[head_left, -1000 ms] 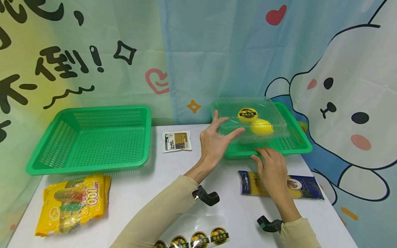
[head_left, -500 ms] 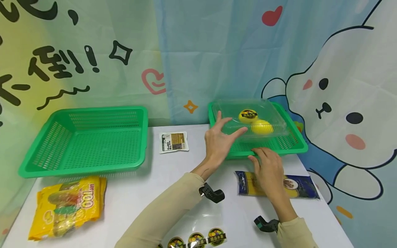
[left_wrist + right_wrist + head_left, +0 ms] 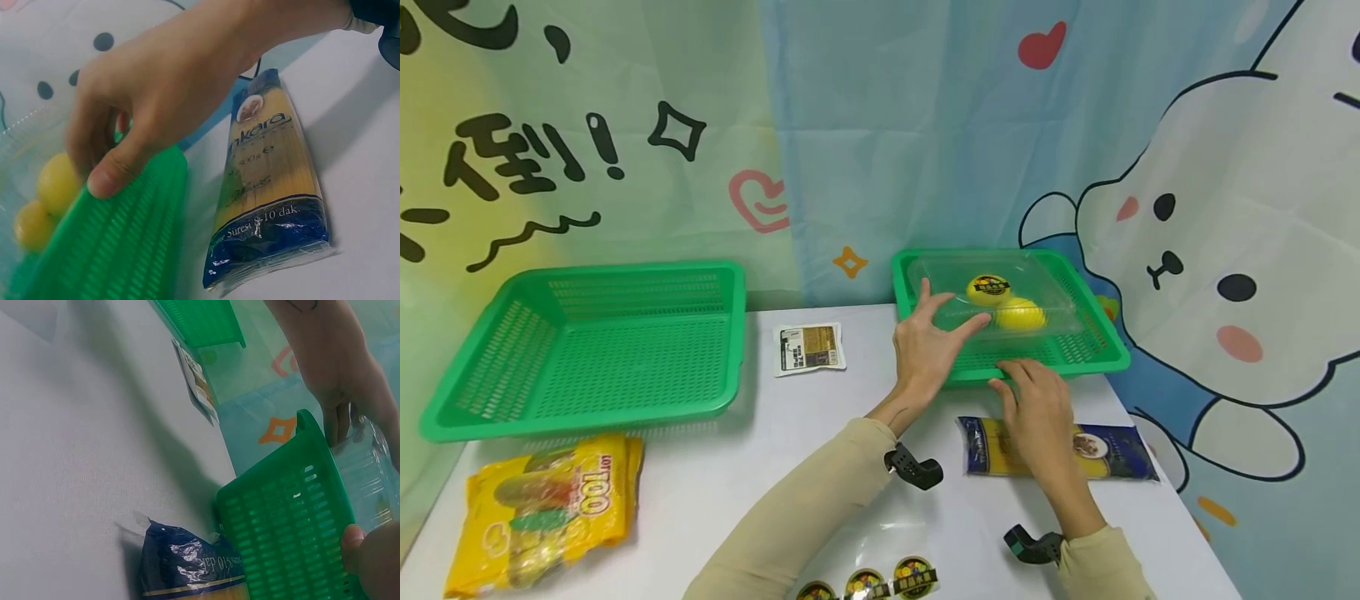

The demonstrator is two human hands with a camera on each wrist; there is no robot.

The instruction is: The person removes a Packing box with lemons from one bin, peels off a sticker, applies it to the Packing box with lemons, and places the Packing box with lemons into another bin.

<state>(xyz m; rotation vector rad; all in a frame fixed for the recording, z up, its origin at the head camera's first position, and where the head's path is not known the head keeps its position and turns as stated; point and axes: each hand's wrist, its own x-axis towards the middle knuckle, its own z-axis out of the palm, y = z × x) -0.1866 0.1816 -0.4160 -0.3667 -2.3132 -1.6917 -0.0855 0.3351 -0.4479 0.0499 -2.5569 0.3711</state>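
In the head view, my left hand (image 3: 925, 350) holds the left end of a clear plastic box (image 3: 1056, 283), thumb and fingers spread around it. Inside the box are two yellow lemons (image 3: 1020, 314); a round black label (image 3: 991, 285) shows over the rear one. This box sits within the right green basket (image 3: 1093, 354), slightly tilted. My right hand (image 3: 1041, 408) grips that basket's front rim. Its thumb presses the outer side in the left wrist view, the fingers going over the rim. The right wrist view shows the left fingertips partly hidden at the box's end.
A spaghetti packet (image 3: 1097, 446) lies under the right forearm. Another green basket (image 3: 625, 350) stands at left, a yellow snack bag (image 3: 550, 508) before it. Between the baskets lies a small sachet (image 3: 808, 348). A sheet of round stickers (image 3: 915, 577) is near the front edge.
The clear box has come down a little into the right basket, with the left hand still on it. The right hand stays on the rim. The head view has shifted rightward.
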